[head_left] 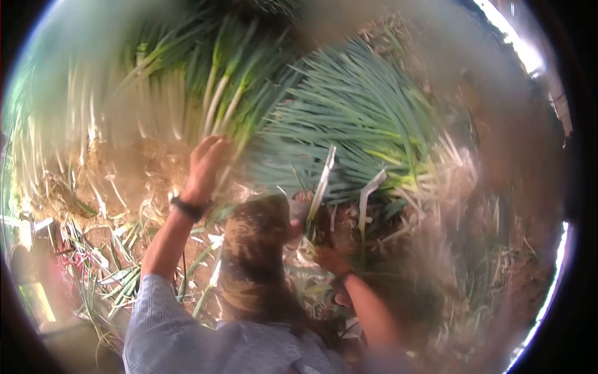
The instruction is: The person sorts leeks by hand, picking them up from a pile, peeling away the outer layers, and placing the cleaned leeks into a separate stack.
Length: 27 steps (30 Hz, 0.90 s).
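Observation:
My left hand (210, 163), with a dark band on the wrist, reaches up to the lower ends of the green onions (218, 103) in the left pile. Its fingers are curled at the stalks and appear closed on green onion there. Lower down, my right hand (330, 258) is beside pale, peeled leaf strips (322, 181); its fingers are smeared, and what they hold, if anything, is hidden. A second heap of green onions (355, 118) lies beyond it, leaves to the left and white root ends (451, 165) to the right.
Camouflage-patterned cloth (254, 246) stands between my forearms. Leaf scraps (121, 283) litter the soil at the lower left. Dry roots and dirt (124, 174) line the left pile's near side. Blurred patches cover parts of the view.

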Tool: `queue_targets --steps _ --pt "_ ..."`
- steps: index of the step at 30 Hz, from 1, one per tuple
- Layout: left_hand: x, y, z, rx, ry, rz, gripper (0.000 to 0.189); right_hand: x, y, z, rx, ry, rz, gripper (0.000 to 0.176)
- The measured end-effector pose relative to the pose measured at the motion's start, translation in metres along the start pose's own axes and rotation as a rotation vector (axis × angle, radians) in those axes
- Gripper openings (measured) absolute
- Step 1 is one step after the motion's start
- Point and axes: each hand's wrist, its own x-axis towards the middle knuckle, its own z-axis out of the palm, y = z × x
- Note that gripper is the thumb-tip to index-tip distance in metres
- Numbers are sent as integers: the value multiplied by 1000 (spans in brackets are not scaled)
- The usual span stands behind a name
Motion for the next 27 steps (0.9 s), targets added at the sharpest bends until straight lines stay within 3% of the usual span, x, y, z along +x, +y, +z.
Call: queue_targets --steps 1,3,4,6,7,10,13,15,16,19,20,23,24,25,26,27 --pt "-30 31 30 -130 -31 -21 36 7 -9 13 187 125 -97 35" --pt "-82 67 70 -230 -169 1 38 60 8 64 360 131 -262 35" --pt "-96 71 65 -16 -418 71 39 91 18 78 209 -86 -374 37" --pt "-128 77 94 -269 -507 -33 37 110 12 95 102 -249 -445 33" --pt "-137 79 104 -342 -497 -181 33 105 8 112 144 -201 -402 27" --pt "-139 63 119 -12 -616 -109 33 86 26 122 383 -61 -238 19" --pt "-136 42 145 140 -662 -109 28 51 81 88 526 112 -194 20" --pt "-127 20 157 279 -714 -162 25 46 218 96 276 54 -374 25" --pt "-129 5 171 469 -562 -297 28 5 262 81 -22 191 -347 29" --pt "-133 1 179 447 -649 -77 27 -151 326 -35 404 94 844 63" --pt "-140 -3 186 349 -599 -43 24 -203 354 -64 317 180 1014 67" --pt "-142 -10 190 486 -680 -83 18 -390 425 -149 -124 585 1375 81" --pt "-145 -11 193 508 -678 -113 16 -440 423 -174 -220 733 1456 86" --pt "-150 -12 198 462 -663 -91 15 -476 391 -205 -91 902 1530 89" --pt "-153 -11 199 475 -707 -45 16 -515 403 -200 -749 1050 1550 79" --pt "-157 -11 201 492 -742 12 16 -542 389 -211 -676 1041 1489 73"
